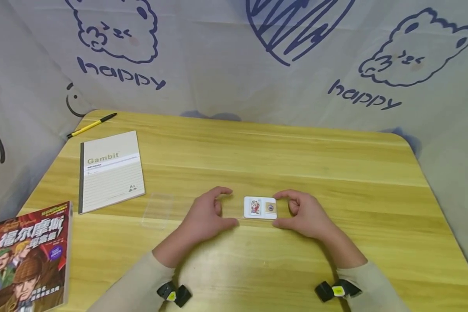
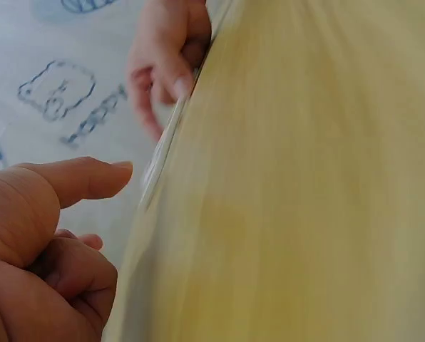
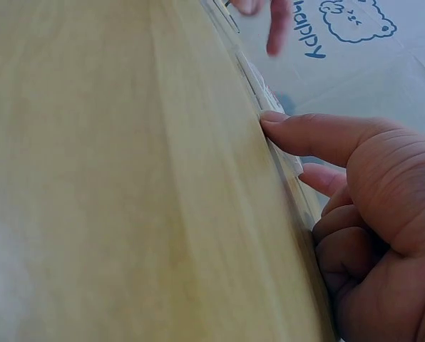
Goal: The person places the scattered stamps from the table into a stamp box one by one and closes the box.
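A small white rounded card with two little pictures, one multicoloured and one tan, lies in the middle of the wooden table. My right hand pinches its right end, the thumb at the near corner and the index finger at the far one; the other fingers are curled in. In the right wrist view the thumb meets the thin card's edge. Left of the card, my left hand stands apart from it, thumb and index finger spread with a gap between them. A clear plastic rectangle lies further left.
A Gambit notebook lies at the left of the table, with a yellow-and-black pen behind it. In the near left corner is a red illustrated book. A white cloth with blue drawings hangs behind the table.
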